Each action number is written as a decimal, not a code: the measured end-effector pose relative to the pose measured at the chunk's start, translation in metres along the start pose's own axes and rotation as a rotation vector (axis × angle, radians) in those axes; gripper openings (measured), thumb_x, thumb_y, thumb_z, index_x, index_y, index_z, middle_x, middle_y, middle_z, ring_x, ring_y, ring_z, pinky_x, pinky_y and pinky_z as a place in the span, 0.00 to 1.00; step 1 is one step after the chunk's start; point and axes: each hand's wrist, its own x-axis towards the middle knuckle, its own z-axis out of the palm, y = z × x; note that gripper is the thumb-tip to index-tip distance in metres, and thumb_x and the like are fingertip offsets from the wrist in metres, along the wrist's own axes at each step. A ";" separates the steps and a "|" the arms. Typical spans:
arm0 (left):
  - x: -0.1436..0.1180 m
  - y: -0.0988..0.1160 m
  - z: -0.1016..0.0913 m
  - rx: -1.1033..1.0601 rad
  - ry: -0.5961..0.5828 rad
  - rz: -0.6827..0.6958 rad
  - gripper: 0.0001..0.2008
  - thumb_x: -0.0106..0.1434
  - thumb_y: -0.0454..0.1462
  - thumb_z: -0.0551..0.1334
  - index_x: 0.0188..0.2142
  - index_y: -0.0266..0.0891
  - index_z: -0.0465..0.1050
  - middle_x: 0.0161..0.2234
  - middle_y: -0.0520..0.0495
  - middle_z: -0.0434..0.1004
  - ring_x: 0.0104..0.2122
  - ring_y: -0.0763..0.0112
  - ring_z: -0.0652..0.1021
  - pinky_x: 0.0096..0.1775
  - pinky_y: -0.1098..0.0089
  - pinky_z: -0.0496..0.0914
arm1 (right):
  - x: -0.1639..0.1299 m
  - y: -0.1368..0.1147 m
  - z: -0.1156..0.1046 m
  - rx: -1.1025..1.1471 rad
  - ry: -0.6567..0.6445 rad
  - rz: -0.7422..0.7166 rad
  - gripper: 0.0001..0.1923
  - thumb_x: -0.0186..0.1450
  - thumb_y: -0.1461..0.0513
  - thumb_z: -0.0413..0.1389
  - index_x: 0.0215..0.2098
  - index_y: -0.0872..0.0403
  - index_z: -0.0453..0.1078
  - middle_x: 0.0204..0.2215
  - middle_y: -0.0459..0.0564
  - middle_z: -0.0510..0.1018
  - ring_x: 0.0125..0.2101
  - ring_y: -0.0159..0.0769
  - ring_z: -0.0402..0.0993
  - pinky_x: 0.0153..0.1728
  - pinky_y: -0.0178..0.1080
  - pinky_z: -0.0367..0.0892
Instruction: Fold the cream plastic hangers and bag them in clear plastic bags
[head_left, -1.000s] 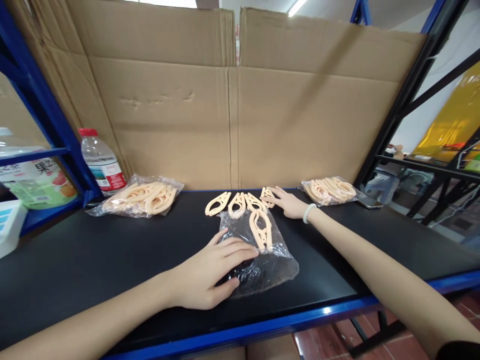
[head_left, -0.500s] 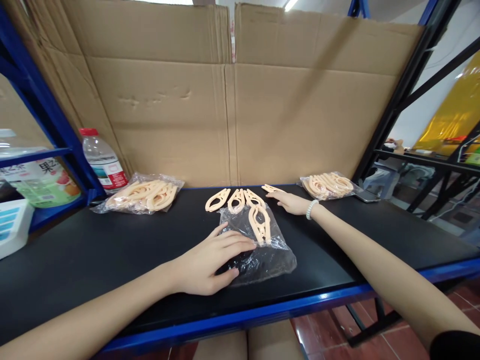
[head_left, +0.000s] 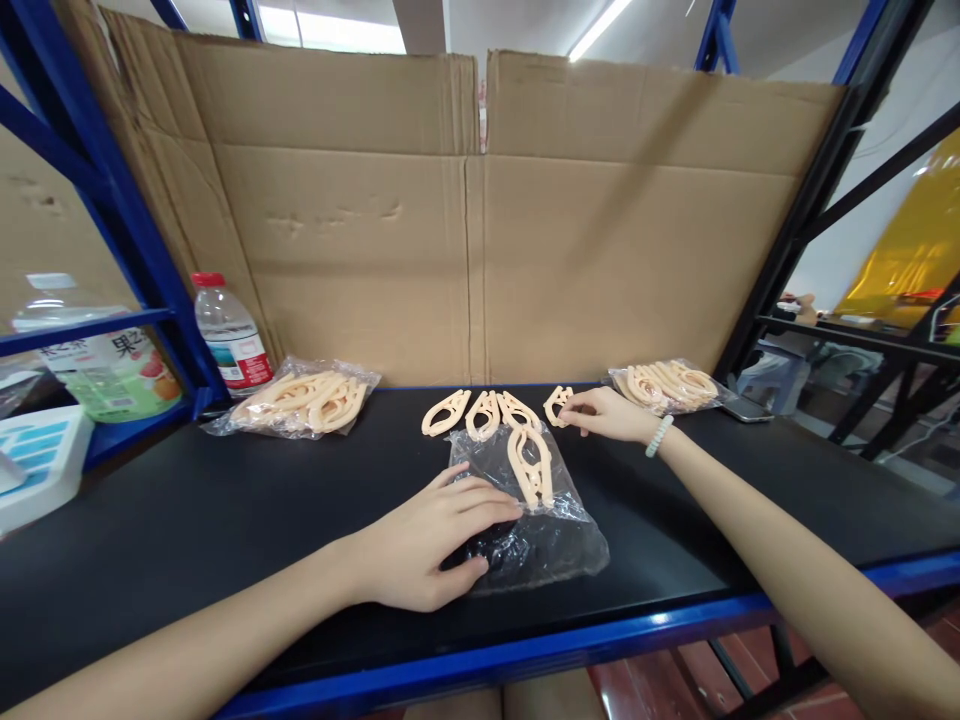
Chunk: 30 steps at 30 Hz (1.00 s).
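Note:
My left hand (head_left: pixel 439 545) lies with fingers stretched on a clear plastic bag (head_left: pixel 555 550) near the front of the table. On the bag's upper part rests a peach folding hanger (head_left: pixel 535 484), folded up, just past my left fingertips. Behind the bag, three more folded hangers lie in a row; the leftmost hanger (head_left: pixel 429 420) sits apart from the other two. At the back right, my right hand (head_left: pixel 611 413), with a beaded bracelet on the wrist, has its thumb and fingers closed on the right side of another folded hanger (head_left: pixel 550 406).
Filled bags of hangers stand at the left (head_left: pixel 300 400) and right (head_left: pixel 664 385) back. A phone (head_left: pixel 748 409) lies beside the right one. A red-capped bottle (head_left: pixel 232 340), a large jug (head_left: pixel 120 375) and a white tray (head_left: pixel 64 490) are left. Cardboard (head_left: pixel 360 270) walls the back.
My right fingers have closed on the hanger at the back right, which now shows more of its loop. My left hand stays on the bag. The view has tilted up slightly.

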 end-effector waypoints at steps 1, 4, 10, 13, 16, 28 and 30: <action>0.000 0.000 0.000 0.001 0.001 0.002 0.29 0.60 0.32 0.58 0.60 0.47 0.57 0.57 0.46 0.67 0.57 0.60 0.67 0.62 0.47 0.47 | -0.001 0.000 -0.001 -0.007 0.015 0.003 0.15 0.67 0.64 0.46 0.46 0.56 0.71 0.39 0.52 0.79 0.38 0.37 0.76 0.40 0.39 0.71; 0.001 0.000 0.000 0.001 0.006 0.002 0.28 0.60 0.32 0.58 0.60 0.47 0.58 0.57 0.46 0.67 0.57 0.60 0.67 0.62 0.48 0.48 | 0.000 0.010 0.005 -0.064 0.047 0.027 0.30 0.57 0.73 0.47 0.58 0.57 0.62 0.57 0.56 0.67 0.57 0.41 0.63 0.55 0.45 0.62; 0.002 -0.001 0.001 -0.012 0.005 0.014 0.28 0.60 0.32 0.58 0.60 0.47 0.58 0.57 0.46 0.68 0.57 0.60 0.67 0.62 0.49 0.50 | 0.014 0.035 0.024 -0.143 -0.089 0.083 0.40 0.51 0.77 0.45 0.62 0.53 0.57 0.63 0.55 0.59 0.63 0.50 0.49 0.57 0.55 0.55; 0.002 -0.002 0.002 -0.012 0.009 0.010 0.28 0.60 0.32 0.58 0.60 0.47 0.57 0.57 0.46 0.67 0.57 0.60 0.67 0.62 0.50 0.50 | 0.013 0.037 0.018 -0.155 -0.116 0.095 0.32 0.56 0.73 0.46 0.59 0.54 0.62 0.57 0.58 0.66 0.57 0.50 0.61 0.55 0.52 0.59; 0.002 -0.002 0.002 -0.008 0.020 0.011 0.28 0.60 0.32 0.58 0.60 0.47 0.57 0.57 0.46 0.67 0.57 0.60 0.67 0.62 0.49 0.50 | 0.004 0.034 0.006 -0.155 -0.140 0.105 0.26 0.55 0.69 0.51 0.53 0.58 0.68 0.46 0.60 0.73 0.42 0.45 0.73 0.46 0.44 0.67; 0.002 -0.004 0.007 0.037 0.193 -0.023 0.23 0.58 0.31 0.58 0.54 0.44 0.66 0.48 0.42 0.65 0.48 0.60 0.68 0.51 0.58 0.65 | -0.005 0.002 -0.018 -0.102 0.040 0.017 0.14 0.65 0.66 0.47 0.36 0.58 0.75 0.35 0.55 0.75 0.34 0.38 0.73 0.39 0.39 0.67; 0.002 -0.005 0.008 0.027 0.214 -0.031 0.21 0.60 0.30 0.56 0.53 0.44 0.67 0.44 0.44 0.65 0.43 0.64 0.69 0.47 0.62 0.68 | -0.006 -0.003 -0.021 -0.085 0.137 0.013 0.14 0.66 0.65 0.46 0.36 0.58 0.75 0.34 0.55 0.75 0.34 0.39 0.73 0.39 0.41 0.67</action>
